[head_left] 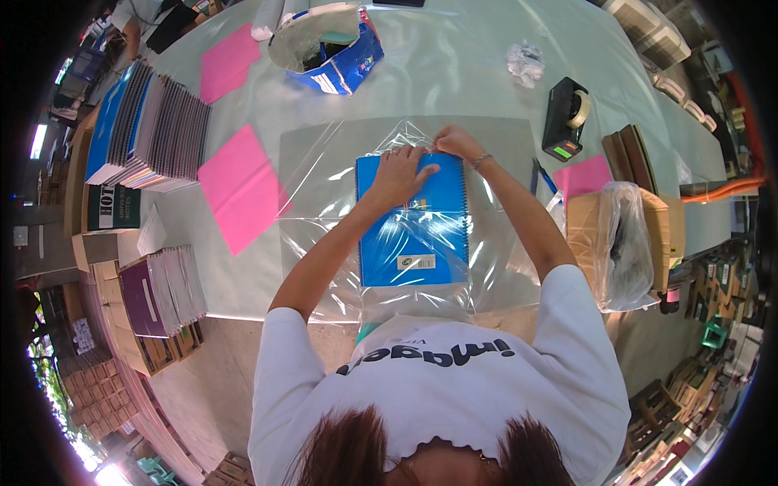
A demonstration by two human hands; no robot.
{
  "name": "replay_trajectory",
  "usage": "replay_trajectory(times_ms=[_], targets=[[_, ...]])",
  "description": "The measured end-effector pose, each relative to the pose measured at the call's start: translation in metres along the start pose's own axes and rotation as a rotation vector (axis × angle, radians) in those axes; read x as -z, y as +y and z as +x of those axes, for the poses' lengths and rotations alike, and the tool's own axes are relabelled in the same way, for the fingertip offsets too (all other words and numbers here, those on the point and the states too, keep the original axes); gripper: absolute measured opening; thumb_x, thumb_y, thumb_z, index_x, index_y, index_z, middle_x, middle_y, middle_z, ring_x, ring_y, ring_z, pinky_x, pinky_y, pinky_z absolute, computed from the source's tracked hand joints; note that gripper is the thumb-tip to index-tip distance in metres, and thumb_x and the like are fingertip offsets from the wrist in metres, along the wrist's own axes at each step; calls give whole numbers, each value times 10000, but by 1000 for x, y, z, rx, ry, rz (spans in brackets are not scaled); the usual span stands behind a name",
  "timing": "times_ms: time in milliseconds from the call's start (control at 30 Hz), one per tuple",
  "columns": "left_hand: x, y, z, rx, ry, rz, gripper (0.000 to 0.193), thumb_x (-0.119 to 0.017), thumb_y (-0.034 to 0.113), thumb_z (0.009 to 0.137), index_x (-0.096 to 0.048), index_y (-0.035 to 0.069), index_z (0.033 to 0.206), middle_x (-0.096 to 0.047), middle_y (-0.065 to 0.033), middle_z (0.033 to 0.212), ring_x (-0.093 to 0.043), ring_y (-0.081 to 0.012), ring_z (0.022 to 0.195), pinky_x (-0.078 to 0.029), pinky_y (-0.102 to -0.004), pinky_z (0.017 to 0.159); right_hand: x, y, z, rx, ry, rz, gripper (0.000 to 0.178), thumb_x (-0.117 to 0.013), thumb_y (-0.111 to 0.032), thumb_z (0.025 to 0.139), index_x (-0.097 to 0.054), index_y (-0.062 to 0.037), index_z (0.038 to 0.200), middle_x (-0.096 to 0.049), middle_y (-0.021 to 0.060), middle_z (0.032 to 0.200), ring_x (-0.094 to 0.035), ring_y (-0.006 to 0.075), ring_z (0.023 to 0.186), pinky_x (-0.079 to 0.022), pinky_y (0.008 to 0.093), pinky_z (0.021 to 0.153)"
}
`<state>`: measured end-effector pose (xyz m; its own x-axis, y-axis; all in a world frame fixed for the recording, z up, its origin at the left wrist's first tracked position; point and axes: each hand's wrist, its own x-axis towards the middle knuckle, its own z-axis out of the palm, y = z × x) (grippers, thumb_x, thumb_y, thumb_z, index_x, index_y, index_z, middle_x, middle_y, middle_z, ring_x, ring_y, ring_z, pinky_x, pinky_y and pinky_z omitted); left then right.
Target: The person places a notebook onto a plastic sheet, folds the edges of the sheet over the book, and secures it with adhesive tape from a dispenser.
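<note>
A blue spiral-bound notebook (393, 243) lies on a sheet of clear plastic film (316, 174) in front of me, its wire binding along the right side. Glossy folds of the film run over the cover and around it. My left hand (401, 176) rests on the upper part of the notebook with its fingers stretched toward the top edge. At the top right corner, my right hand (459, 144) is closed, its fingers pinching the film just beyond the notebook. A small white label shows near the cover's lower edge.
Stacked spiral notebooks (154, 130) stand left, above wrapped purple ones (154, 292). Pink sheets (239, 190) lie nearby. A blue open bag (344, 69) and crumpled plastic (525, 63) sit farther back. To the right are a tape dispenser (565, 120), a pen (548, 180) and a cardboard box (587, 243).
</note>
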<state>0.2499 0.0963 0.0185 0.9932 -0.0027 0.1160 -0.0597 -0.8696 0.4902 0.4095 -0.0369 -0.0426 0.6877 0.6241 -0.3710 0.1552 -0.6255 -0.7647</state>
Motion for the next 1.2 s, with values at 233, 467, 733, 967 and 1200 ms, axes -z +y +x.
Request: replay_trajectory(times_ms=[233,467,733,967,1200], targets=[[11,5,27,283,-456,71,915,-380,870,696,-585,176,1256,-585,-97,1226,-543,-294,1164,-392,-535,952,7,-2,13,106,-20,213,284,-729,-253,693,-700,4,813,-668,143,717,-630,230,646,-500,348,625],[11,0,36,364,-570,27,957,-382,911,642,-541,251,1317,-429,-110,1425,-427,-334,1290,-274,-609,1043,-19,-39,27,162,94,63,330,-705,-246,775,-633,15,963,-644,112,870,-602,183,783,-492,301,678],[-3,-10,35,383,-555,-9,953,-413,899,644,-521,250,1333,-401,-66,1454,-350,-327,1345,-174,-706,1022,-16,-46,31,151,-155,575,207,-685,-188,811,-670,13,861,-671,82,814,-621,143,738,-500,277,657],[-1,-5,36,358,-540,-25,706,-465,701,808,-541,193,1293,-442,-83,1418,-398,-345,1309,-212,-716,998,-3,-57,27,172,-126,420,184,-680,-169,809,-697,10,845,-690,87,738,-653,124,657,-507,247,583],[18,-17,13,295,-366,-46,422,-549,396,888,-525,193,1257,-627,-64,1183,-558,-302,1141,-252,-632,1002,4,-71,-1,241,-91,333,178,-648,-121,835,-687,48,877,-681,96,759,-625,119,680,-476,229,591]])
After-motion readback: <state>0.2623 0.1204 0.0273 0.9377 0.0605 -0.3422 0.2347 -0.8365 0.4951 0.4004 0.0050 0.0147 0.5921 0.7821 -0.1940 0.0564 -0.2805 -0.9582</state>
